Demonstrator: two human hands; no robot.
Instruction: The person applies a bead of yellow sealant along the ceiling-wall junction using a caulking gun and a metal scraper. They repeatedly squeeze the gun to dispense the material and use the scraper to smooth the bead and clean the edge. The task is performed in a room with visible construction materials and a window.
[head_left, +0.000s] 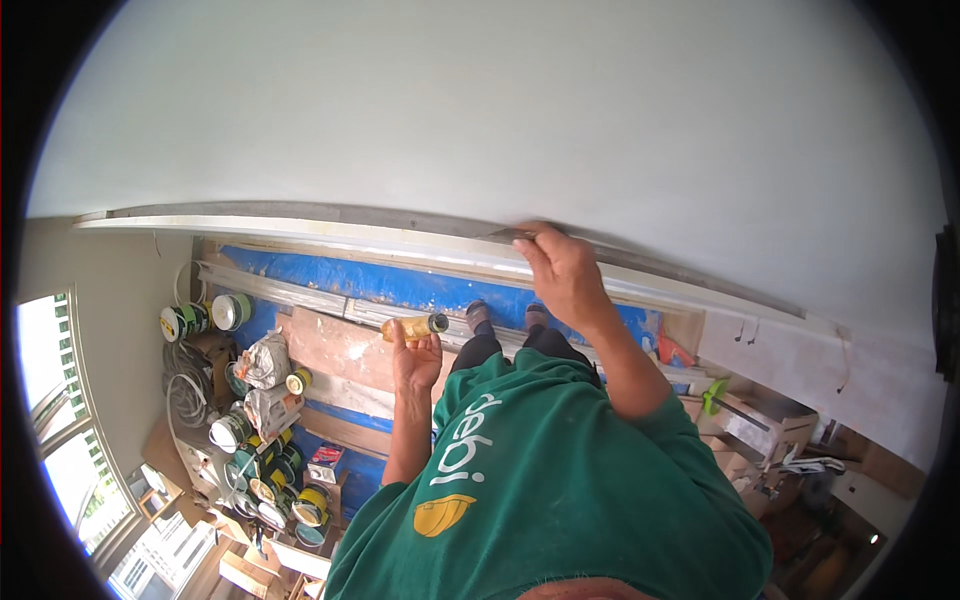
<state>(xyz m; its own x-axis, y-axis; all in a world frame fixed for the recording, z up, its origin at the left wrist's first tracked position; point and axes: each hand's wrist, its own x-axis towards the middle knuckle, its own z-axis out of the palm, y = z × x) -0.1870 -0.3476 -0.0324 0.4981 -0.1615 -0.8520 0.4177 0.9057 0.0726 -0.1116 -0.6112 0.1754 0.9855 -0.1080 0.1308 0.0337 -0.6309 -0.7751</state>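
Note:
My left hand [418, 362] is closed around a yellowish, jar-like cylinder [405, 329] with a dark rim at its right end. The cylinder lies nearly level, well below the ledge. Up at the wall, my right hand [572, 278] pinches a thin, flat grey scraper blade [508, 234]. That blade points left and rests at the long white ledge [340, 224], beside a grey strip [400, 216] running between ledge and wall. My fingers cover most of the scraper, so its handle cannot be made out.
A large pale wall [480, 110] fills the upper view. Below are blue sheeting [300, 272] and planks [345, 350] near my feet. Paint buckets [232, 312] and bags [268, 362] crowd the left, by a window [65, 400]. A workbench with tools [775, 435] stands right.

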